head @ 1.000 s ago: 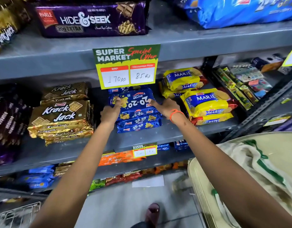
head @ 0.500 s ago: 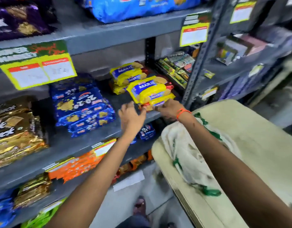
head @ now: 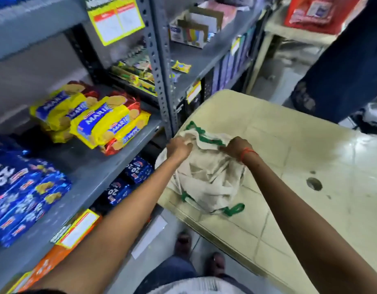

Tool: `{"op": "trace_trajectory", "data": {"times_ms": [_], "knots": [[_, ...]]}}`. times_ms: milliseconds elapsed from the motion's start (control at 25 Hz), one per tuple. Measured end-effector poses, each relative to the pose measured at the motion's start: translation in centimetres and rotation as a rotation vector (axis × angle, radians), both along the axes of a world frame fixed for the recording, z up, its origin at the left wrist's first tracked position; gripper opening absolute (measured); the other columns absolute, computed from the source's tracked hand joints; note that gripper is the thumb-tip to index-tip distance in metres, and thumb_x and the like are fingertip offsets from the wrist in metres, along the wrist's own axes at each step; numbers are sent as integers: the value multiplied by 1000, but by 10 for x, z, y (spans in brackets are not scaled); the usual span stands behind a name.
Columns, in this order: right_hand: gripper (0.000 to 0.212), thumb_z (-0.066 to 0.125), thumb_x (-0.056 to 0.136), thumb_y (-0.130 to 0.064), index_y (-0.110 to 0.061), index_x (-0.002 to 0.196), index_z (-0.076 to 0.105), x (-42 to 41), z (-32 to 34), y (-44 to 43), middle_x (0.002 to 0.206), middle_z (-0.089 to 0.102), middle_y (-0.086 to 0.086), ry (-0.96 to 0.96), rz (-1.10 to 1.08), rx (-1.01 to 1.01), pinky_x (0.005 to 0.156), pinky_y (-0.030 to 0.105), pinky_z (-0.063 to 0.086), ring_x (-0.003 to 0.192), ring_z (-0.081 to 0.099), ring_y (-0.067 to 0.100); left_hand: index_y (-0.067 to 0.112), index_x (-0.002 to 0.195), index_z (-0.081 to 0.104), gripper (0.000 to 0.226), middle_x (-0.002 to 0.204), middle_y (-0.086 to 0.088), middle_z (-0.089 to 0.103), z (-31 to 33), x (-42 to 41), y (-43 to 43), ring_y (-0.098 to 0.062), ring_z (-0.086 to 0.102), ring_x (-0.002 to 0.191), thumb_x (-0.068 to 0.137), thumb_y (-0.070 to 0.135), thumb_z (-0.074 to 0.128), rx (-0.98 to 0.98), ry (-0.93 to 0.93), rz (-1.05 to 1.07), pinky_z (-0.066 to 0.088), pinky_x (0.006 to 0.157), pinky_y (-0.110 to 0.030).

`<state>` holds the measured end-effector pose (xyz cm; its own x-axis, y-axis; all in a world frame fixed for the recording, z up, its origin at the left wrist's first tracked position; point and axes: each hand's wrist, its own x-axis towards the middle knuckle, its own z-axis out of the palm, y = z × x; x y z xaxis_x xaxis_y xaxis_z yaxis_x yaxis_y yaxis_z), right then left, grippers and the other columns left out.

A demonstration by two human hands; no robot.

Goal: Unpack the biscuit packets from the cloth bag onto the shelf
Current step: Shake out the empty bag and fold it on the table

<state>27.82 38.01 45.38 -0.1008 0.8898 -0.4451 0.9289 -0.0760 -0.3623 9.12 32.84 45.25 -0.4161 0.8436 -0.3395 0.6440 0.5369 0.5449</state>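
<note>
A cream cloth bag (head: 206,177) with green trim lies crumpled on a pale plastic table (head: 300,149). My left hand (head: 179,148) grips the bag's rim on its left side. My right hand (head: 236,148), with an orange thread at the wrist, grips the rim on the right. What is inside the bag is hidden. On the grey shelf (head: 94,175) to the left lie yellow Marie packets (head: 98,122) and a stack of blue 20-20 packets (head: 24,194).
A grey slotted upright (head: 162,81) stands between shelf bays beside the table. More blue packets (head: 130,177) and orange packets (head: 51,259) sit on lower shelves. A person in dark trousers (head: 340,66) stands at the far right. My feet (head: 198,249) are on the floor below.
Both hands left the blue packets on the shelf, passed by the Marie packets and now hold the bag's rim on the table. The view swung right.
</note>
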Motion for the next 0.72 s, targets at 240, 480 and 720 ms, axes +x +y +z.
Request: {"op": "trace_trajectory", "data": {"times_ms": [240, 480, 720], "knots": [[48, 70, 78, -34, -3, 114, 59, 43, -64, -24, 120, 63, 24, 2, -295, -1, 86, 38, 48, 109, 60, 37, 1, 135, 39, 71, 142, -23, 44, -50, -44, 3, -41, 45, 128, 79, 29, 73, -280, 15, 72, 44, 100, -44], [46, 61, 86, -31, -5, 122, 49, 27, -71, -24, 119, 62, 27, 162, -460, 111, 87, 40, 47, 111, 57, 41, -3, 120, 55, 60, 116, -20, 66, -57, -55, -7, -33, 68, 92, 78, 34, 74, -431, -1, -103, 59, 70, -37], [31, 58, 88, -32, -4, 94, 71, 33, -38, -23, 100, 70, 26, 259, -565, 252, 77, 36, 49, 96, 63, 39, -3, 120, 58, 37, 125, -23, 63, -38, -64, -16, -38, 61, 113, 90, 16, 51, -265, 117, -27, 53, 92, -40]]}}
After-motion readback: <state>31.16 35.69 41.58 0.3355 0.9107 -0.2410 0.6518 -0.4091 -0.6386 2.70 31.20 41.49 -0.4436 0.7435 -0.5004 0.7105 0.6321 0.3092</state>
